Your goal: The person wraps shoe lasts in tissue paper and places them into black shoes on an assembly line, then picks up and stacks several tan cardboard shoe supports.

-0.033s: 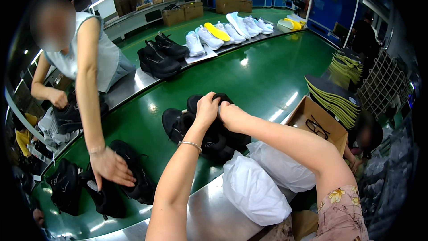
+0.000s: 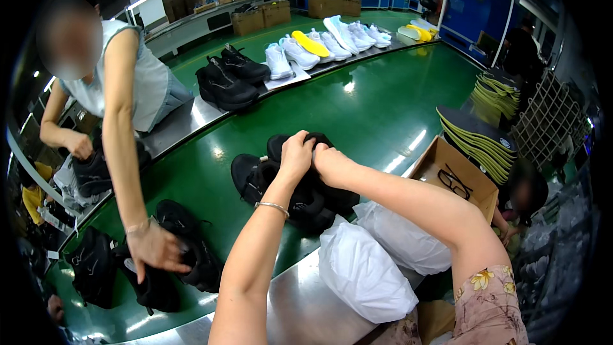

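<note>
My left hand [image 2: 296, 157] and my right hand [image 2: 333, 165] meet over a pair of black shoes, both closed on the upper edge of the right-hand black shoe [image 2: 341, 199]. Thumbs and fingers are pressed together there, and the hands hide part of the shoe. To its left, partly behind my left wrist, lies another black shoe [image 2: 249, 176] on the green belt [image 2: 357, 105]. In front of my right forearm rest two white wrapped bundles [image 2: 367, 275].
A co-worker's hand [image 2: 156, 247] reaches over several black shoes [image 2: 182, 223] at the left. White shoes [image 2: 298, 54] and black shoes [image 2: 227, 83] line the far ledge. On the right stand a cardboard box [image 2: 456, 182] and stacked insoles [image 2: 479, 140].
The co-worker's reaching arm and body have shifted slightly left, and the fingers over the black shoes have moved. My hands stay in place.
</note>
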A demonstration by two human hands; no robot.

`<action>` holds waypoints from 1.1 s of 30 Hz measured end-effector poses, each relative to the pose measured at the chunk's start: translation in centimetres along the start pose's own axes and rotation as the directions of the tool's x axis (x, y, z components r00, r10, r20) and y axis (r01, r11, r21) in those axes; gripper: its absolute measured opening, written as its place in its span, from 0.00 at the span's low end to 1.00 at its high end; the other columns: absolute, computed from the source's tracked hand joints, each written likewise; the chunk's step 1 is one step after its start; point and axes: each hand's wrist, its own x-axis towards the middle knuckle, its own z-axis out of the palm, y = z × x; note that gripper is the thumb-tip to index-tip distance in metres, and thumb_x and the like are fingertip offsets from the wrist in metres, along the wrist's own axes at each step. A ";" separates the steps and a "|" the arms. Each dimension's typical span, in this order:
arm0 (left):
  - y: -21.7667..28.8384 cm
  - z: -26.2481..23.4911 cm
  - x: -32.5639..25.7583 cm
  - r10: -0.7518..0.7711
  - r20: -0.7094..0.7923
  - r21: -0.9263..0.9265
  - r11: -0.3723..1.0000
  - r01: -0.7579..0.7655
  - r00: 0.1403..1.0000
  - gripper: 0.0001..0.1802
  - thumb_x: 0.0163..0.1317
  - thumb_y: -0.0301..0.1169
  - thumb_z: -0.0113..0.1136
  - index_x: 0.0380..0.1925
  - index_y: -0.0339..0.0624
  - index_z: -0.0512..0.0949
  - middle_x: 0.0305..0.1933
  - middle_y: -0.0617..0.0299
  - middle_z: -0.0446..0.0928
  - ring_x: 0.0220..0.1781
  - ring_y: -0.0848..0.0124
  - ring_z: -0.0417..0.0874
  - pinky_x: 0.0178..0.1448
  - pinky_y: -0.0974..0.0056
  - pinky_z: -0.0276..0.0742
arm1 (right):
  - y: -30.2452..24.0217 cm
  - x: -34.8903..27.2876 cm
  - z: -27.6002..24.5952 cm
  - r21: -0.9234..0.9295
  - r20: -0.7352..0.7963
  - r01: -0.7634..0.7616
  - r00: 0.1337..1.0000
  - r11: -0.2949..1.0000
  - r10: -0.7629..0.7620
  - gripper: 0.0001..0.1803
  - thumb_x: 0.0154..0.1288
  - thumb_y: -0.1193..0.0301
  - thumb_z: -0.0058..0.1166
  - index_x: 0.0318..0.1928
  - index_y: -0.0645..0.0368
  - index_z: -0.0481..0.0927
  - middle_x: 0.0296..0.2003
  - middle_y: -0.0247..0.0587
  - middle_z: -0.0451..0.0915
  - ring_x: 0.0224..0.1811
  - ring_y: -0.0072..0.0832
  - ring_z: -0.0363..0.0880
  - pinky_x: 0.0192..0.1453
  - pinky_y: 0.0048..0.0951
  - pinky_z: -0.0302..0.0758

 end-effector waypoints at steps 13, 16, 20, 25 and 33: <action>1.1 -0.2 -0.6 -0.038 -0.026 -0.082 0.996 0.036 0.999 0.12 0.58 0.32 0.54 0.34 0.32 0.76 0.35 0.42 0.78 0.40 0.49 0.79 0.44 0.56 0.72 | -0.5 2.4 2.8 0.173 0.014 -0.316 0.948 0.933 0.318 0.19 0.55 0.77 0.48 0.45 0.81 0.65 0.35 0.64 0.78 0.39 0.46 0.81 0.40 0.38 0.80; 0.5 0.3 -0.5 -0.041 -0.015 0.069 0.997 0.042 0.999 0.12 0.61 0.32 0.52 0.37 0.34 0.75 0.34 0.48 0.78 0.36 0.60 0.77 0.42 0.62 0.71 | -0.4 1.2 0.7 0.105 0.071 -0.152 0.987 0.983 0.145 0.21 0.52 0.75 0.51 0.44 0.78 0.64 0.36 0.67 0.77 0.38 0.51 0.79 0.41 0.40 0.78; -0.7 0.1 -0.3 -0.039 -0.010 0.019 0.999 0.039 0.999 0.12 0.61 0.32 0.52 0.40 0.36 0.74 0.37 0.50 0.77 0.38 0.62 0.76 0.43 0.63 0.70 | -0.4 -1.8 -5.1 0.292 0.071 -0.260 0.966 0.921 0.250 0.21 0.55 0.73 0.51 0.44 0.77 0.63 0.31 0.67 0.77 0.37 0.56 0.77 0.41 0.44 0.76; 0.7 -0.1 -1.1 0.037 -0.124 0.294 0.956 0.001 0.992 0.29 0.56 0.37 0.58 0.54 0.32 0.65 0.55 0.45 0.71 0.58 0.53 0.70 0.57 0.57 0.69 | -0.3 -14.9 -17.1 0.723 -0.183 -0.119 0.917 0.680 0.355 0.23 0.60 0.73 0.48 0.55 0.71 0.64 0.26 0.52 0.78 0.26 0.36 0.78 0.33 0.32 0.74; 20.8 -2.5 -9.5 0.252 -0.146 0.320 0.927 -0.195 0.957 0.28 0.53 0.33 0.57 0.50 0.28 0.63 0.55 0.41 0.65 0.58 0.48 0.65 0.59 0.49 0.65 | -7.6 -29.3 -18.3 0.833 0.126 -0.352 0.873 0.428 0.472 0.16 0.63 0.76 0.47 0.51 0.69 0.71 0.34 0.42 0.78 0.33 0.23 0.78 0.33 0.21 0.75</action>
